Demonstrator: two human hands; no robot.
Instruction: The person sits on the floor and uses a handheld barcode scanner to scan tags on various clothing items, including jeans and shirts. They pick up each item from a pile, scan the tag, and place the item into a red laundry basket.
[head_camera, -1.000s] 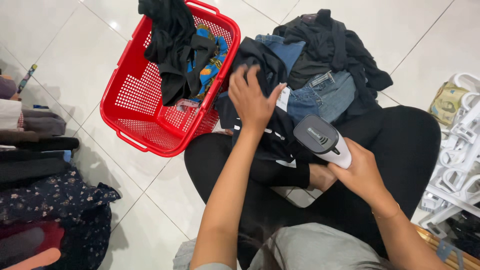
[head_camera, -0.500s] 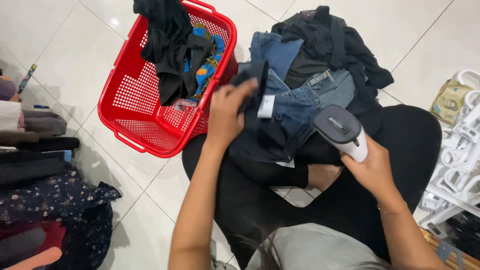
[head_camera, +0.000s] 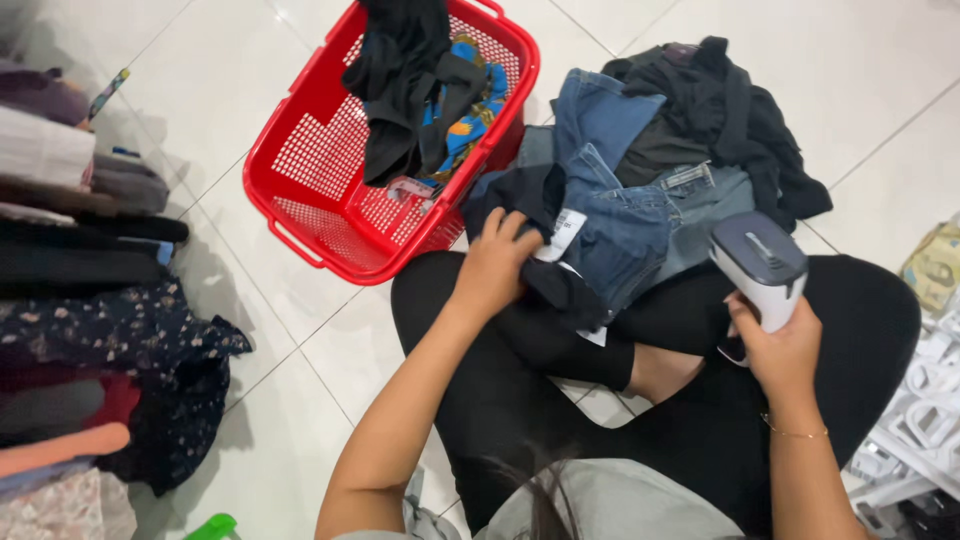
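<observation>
From the head camera I see my left hand (head_camera: 492, 268) clamped on a dark garment (head_camera: 545, 250) lying over my lap, its white tag beside the fingers. My right hand (head_camera: 785, 352) is wrapped tight round a handheld steamer (head_camera: 762, 265), held upright above my right knee. Blue jeans (head_camera: 610, 215) lie between the two hands; a red laundry basket (head_camera: 330, 190) stands on the tiled floor (head_camera: 250, 330) just beyond
</observation>
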